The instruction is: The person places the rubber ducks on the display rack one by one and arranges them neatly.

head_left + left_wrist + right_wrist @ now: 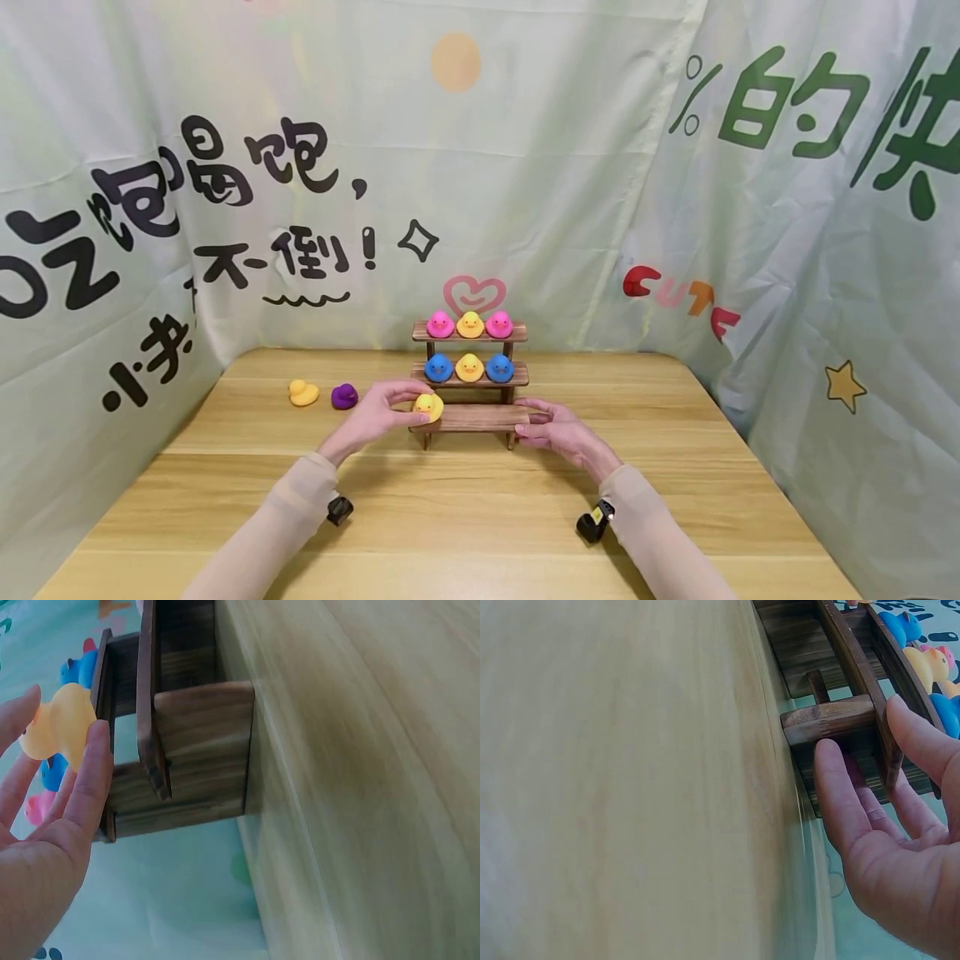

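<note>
At the left end of the lowest step of a small three-tier wooden stand point(480, 418), my left hand point(379, 414) pinches a yellow rubber duck point(428, 407) between thumb and fingers. The left wrist view shows this yellow duck point(66, 724) close beside the step's edge. My right hand point(561, 435) holds the stand's right end, thumb in front and fingers behind; in the right wrist view its fingertips lie at the lowest board and leg. The middle step carries a yellow duck point(469, 367) between two blue ducks point(438, 367). On top, another yellow duck point(470, 325) sits between two pink ducks point(440, 324).
Left of the stand, a yellow duck point(303, 393) and a purple duck point(344, 397) sit on the wooden table point(465, 517). A printed cloth backdrop point(525, 167) hangs behind the table and along both sides.
</note>
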`<control>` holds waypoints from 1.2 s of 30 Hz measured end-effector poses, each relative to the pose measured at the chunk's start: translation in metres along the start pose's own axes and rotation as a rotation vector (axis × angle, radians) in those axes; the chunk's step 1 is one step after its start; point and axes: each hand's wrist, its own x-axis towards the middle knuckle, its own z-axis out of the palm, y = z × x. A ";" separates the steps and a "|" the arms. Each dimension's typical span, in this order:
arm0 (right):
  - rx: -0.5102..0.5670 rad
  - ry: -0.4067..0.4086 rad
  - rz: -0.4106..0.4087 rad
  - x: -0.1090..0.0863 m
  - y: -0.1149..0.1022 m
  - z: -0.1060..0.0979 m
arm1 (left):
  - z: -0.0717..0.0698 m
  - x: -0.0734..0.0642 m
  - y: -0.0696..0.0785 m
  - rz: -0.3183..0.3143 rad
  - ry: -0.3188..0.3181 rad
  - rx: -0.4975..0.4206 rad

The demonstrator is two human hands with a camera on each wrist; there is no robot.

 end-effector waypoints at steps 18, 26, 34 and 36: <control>0.024 0.022 0.016 0.000 -0.001 0.002 | 0.034 0.014 -0.003 0.025 -0.075 -0.021; 0.018 0.029 0.021 0.000 -0.002 0.002 | 0.051 0.022 -0.003 0.025 -0.056 -0.018; 0.004 0.029 0.015 0.001 -0.001 0.001 | 0.062 0.026 -0.001 0.050 -0.054 0.016; 0.004 0.023 0.016 0.001 -0.001 0.001 | 0.065 0.027 0.001 0.064 -0.045 0.035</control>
